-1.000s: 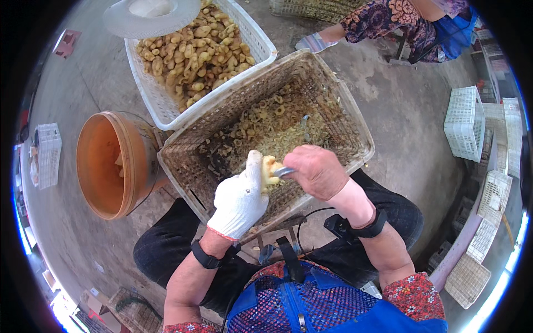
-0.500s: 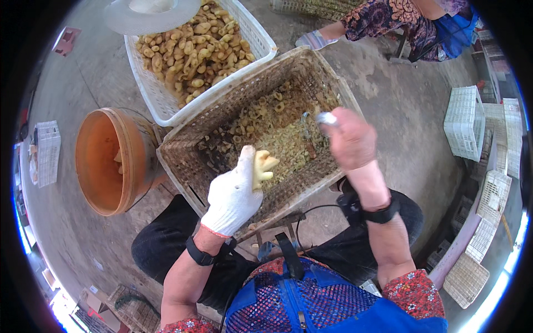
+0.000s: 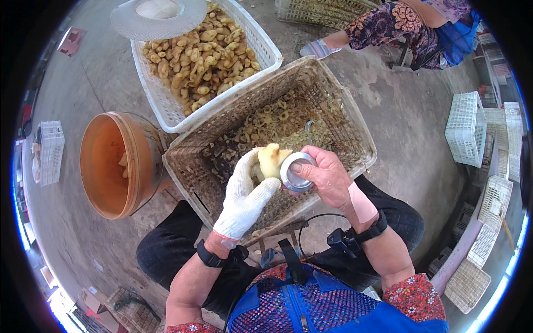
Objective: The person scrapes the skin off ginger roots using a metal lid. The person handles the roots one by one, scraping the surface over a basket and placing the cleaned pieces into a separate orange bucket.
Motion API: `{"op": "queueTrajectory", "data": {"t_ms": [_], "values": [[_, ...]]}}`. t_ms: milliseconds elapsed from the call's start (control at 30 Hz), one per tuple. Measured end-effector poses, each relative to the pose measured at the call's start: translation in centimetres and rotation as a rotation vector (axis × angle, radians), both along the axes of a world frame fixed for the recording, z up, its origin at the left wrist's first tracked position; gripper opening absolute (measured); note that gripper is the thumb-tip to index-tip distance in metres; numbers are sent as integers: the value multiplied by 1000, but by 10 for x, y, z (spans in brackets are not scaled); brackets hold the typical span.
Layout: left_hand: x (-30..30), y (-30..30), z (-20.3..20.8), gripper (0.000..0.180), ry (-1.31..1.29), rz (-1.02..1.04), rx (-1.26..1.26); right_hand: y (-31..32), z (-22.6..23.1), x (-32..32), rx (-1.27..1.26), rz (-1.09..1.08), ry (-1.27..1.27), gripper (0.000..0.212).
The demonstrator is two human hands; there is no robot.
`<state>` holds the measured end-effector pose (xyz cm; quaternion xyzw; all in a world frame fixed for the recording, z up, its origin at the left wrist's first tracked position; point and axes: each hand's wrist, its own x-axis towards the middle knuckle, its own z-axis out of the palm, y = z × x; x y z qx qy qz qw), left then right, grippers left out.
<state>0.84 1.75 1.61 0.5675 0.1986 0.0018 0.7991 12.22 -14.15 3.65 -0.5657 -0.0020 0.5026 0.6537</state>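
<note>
My left hand (image 3: pixel 243 194), in a white knitted glove, holds a pale, peeled piece of ginger (image 3: pixel 271 161) between thumb and fingers. In my bare right hand (image 3: pixel 335 178) is a round silvery metal ring (image 3: pixel 285 176), its thumb pressed on the inside. The ring's near edge meets or almost meets the ginger's right side; I cannot tell if they touch. Both hands are above the near part of a dirty plastic crate (image 3: pixel 360 133), whose bottom is strewn with peelings and scraps (image 3: pixel 266 123).
Beyond stands a white crate (image 3: pixel 271 54) full of unpeeled ginger (image 3: pixel 205 61), a pale hat (image 3: pixel 158 25) over its far left corner. An orange bucket (image 3: pixel 100 166) with a few pale pieces stands left. Another person's leg (image 3: pixel 377 28) is far right; white crates (image 3: pixel 465 127) line the right side.
My right hand has swung left and down from the crate's right side, bringing the metal ring up to the ginger. The left hand has turned, showing the ginger's broad side.
</note>
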Motion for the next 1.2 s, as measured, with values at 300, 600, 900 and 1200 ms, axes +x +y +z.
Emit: {"op": "queueTrajectory", "data": {"t_ms": [300,600,900,1200], "values": [[6,7,2,66,48,33,-233,2,13,2,25,-103,188,15],[1,1,5,44,6,44,7,0,9,1,9,-116,303,19],[2,-8,-10,32,-202,140,767,10,9,-24,71,-263,533,18],[2,11,-13,38,-347,-200,1206,0,3,-9,-211,39,156,20]]}}
